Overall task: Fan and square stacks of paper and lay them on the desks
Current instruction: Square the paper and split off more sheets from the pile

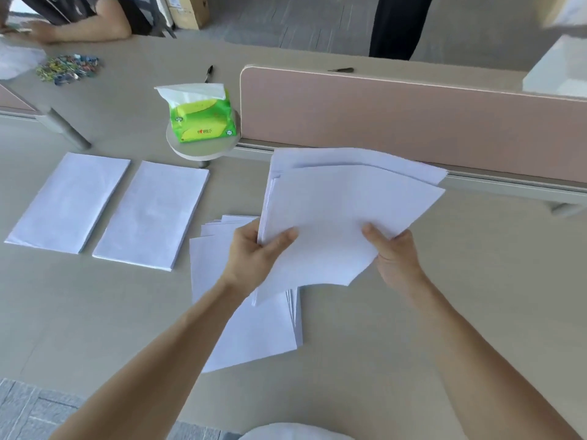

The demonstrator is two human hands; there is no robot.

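I hold a sheaf of white paper [343, 211] above the desk, its sheets splayed apart at the far end. My left hand [254, 252] grips its near left edge with the thumb on top. My right hand [394, 252] grips the near right edge the same way. Under the sheaf lies a loose, uneven pile of paper [254, 331] on the beige desk [444, 312]. Two squared stacks lie flat to the left: one stack [68, 201] at the far left and a second stack [152, 214] beside it.
A green tissue pack [203, 119] stands on a round grey stand beyond the stacks. A pink divider panel [397, 119] runs along the desk's far edge. Coloured clips [68, 69], a pen [208, 73] and another person's arm [82, 28] are on the far desk.
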